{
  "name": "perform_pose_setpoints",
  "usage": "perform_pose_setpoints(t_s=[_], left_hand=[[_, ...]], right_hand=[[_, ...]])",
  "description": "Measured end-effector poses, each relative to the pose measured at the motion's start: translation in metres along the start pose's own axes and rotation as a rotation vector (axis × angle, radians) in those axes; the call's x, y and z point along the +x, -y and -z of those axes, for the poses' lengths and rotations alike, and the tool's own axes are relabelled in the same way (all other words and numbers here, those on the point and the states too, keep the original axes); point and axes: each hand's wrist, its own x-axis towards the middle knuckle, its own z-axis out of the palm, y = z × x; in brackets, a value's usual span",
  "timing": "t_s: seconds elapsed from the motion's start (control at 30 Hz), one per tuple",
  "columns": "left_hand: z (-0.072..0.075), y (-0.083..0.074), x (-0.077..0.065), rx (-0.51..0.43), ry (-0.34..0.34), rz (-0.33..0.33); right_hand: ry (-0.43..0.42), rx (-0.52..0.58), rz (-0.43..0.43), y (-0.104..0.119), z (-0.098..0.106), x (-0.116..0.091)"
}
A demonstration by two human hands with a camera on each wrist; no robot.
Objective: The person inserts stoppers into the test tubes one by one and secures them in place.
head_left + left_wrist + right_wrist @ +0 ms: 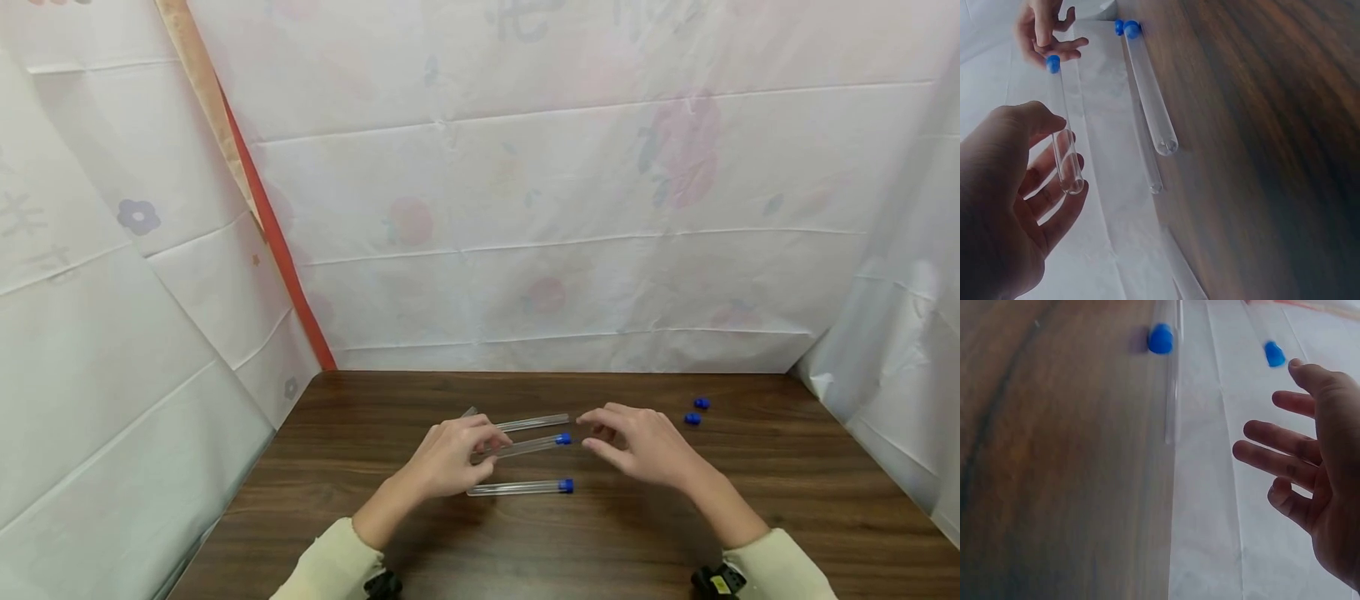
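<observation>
My left hand pinches a clear test tube near its rounded end, between thumb and fingers. A blue cap sits on the far end of this tube, which is held above the table. My right hand is just beyond that cap, its fingers spread and loosely bent, holding nothing. In the right wrist view a small gap shows between the thumb and the cap. Nearer the person, a second capped test tube lies on the table.
Behind the held tube lies a tube with no cap visible. Another tube's end pokes out past the left hand. Two loose blue caps lie at the back right of the brown wooden table. White printed sheets enclose the table's back and sides.
</observation>
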Motion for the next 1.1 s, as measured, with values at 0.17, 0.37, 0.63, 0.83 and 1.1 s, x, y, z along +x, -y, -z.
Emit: perform_pose_setpoints(t_s=[0.17, 0.37, 0.63, 0.83, 1.1], left_hand=[[0.002, 0.005, -0.005, -0.014, 0.040, 0.053], [0.004, 0.013, -0.009, -0.003, 0.032, 0.074], [0.007, 0.019, -0.010, -0.017, 0.039, 0.087], [0.006, 0.021, -0.010, -0.017, 0.051, 0.097], [0.007, 0.024, -0.009, 0.006, 0.079, 0.113]], right_hand=[[-0.039, -0.041, -0.013, -0.011, 0.005, -0.002], [-0.058, -0.079, -0.016, -0.020, 0.013, -0.006], [-0.074, -0.173, -0.057, -0.031, 0.027, -0.010], [-0.063, -0.241, -0.116, -0.041, 0.031, -0.014], [0.011, -0.277, -0.208, -0.053, 0.043, -0.017]])
